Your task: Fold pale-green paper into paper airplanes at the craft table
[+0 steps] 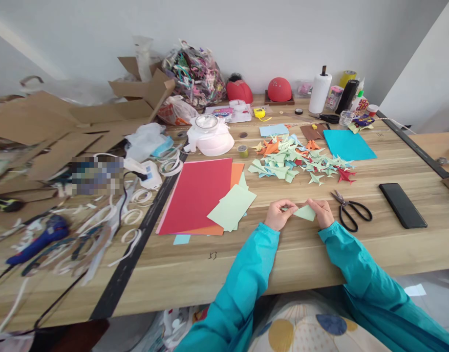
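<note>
Red card [197, 195] lies well left of the left hand [279, 215], over an orange sheet [237, 172]. Loose pale green sheets [231, 208] overlap its near corner, just beside that hand. A small pencilled mark [212, 255] sits on the bare wood left of the left sleeve (too faint to read).

The left hand's fingers are pinched on the left end of a pale green folded paper [305, 212]. It lies low over the wooden table [305, 264] between both hands. The right hand [324, 213] pinches its right end, fingers curled.

Beyond the hands spreads a pile of folded paper shapes [297, 161]. Just right of the right hand lie black-handled scissors [351, 210], then a black phone [402, 205] farther right. Bare wood runs from the hands back to the table's front edge.
</note>
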Demonstrator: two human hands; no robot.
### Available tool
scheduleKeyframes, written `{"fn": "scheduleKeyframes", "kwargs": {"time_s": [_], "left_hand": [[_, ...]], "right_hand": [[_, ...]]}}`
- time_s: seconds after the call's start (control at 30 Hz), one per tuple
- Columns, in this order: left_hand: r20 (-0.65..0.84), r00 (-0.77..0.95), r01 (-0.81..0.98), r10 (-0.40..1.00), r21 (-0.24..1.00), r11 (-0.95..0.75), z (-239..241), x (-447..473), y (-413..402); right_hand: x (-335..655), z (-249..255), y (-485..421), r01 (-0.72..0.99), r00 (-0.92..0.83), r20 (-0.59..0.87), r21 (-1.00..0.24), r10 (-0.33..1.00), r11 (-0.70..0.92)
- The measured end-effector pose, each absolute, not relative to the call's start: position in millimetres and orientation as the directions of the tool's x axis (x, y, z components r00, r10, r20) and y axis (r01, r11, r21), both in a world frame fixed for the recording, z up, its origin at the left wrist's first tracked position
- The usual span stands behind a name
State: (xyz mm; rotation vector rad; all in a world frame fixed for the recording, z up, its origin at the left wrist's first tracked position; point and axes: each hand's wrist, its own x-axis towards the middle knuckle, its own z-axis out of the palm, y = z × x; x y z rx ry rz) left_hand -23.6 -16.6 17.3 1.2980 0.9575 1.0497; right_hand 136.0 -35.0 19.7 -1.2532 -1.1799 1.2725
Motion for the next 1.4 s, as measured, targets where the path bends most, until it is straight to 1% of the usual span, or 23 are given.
{"fn": "scheduleKeyframes", "kwargs": {"time_s": [0.1,0.2,0.3,0.47,0.53,0.73,0.83,0.93,1.03,1.23,1.4], "left_hand": [[0.010,0.228,-0.079,0.974,0.997,0.008,17,-24,-16],[-0.012,0.170,-0.096,0.985,0.995,0.029,17,-24,-15],[-0.030,0.169,-0.106,0.985,0.993,0.049,17,-23,-15],[-0.118,0.228,-0.187,0.966,0.969,0.162,11,-20,-15],[-0.132,0.245,-0.199,0.961,0.963,0.183,8,-19,-15],[-0.009,0.300,-0.130,0.954,0.990,0.050,13,-23,-15],[0.001,0.291,-0.113,0.957,0.993,0.033,15,-25,-15],[-0.063,0.264,-0.114,0.962,0.989,0.096,13,-24,-15],[-0.124,0.194,-0.103,0.973,0.984,0.146,9,-22,-14],[-0.144,0.190,-0.224,0.971,0.957,0.186,7,-20,-13],[-0.155,0.191,-0.266,0.969,0.942,0.203,7,-21,-12]], "right_hand": [[136,17,-35,0.032,-0.038,-0.018,-0.999,0.999,-0.017],[133,13,-35,0.097,-0.122,0.041,-0.994,0.992,0.053],[130,12,-36,0.098,-0.157,0.053,-0.993,0.986,0.069],[132,14,-35,0.001,-0.119,0.019,-1.000,0.993,0.019],[133,15,-35,-0.008,-0.115,0.023,-1.000,0.993,0.023],[131,16,-36,0.059,-0.125,0.068,-0.995,0.990,0.076],[130,18,-36,0.105,-0.140,0.074,-0.990,0.987,0.089],[130,18,-36,0.149,-0.135,0.078,-0.984,0.988,0.098],[130,17,-35,0.174,-0.120,0.091,-0.978,0.989,0.111],[130,18,-34,0.149,-0.078,0.060,-0.986,0.995,0.072],[133,16,-32,0.169,-0.009,0.021,-0.985,1.000,0.022]]}}
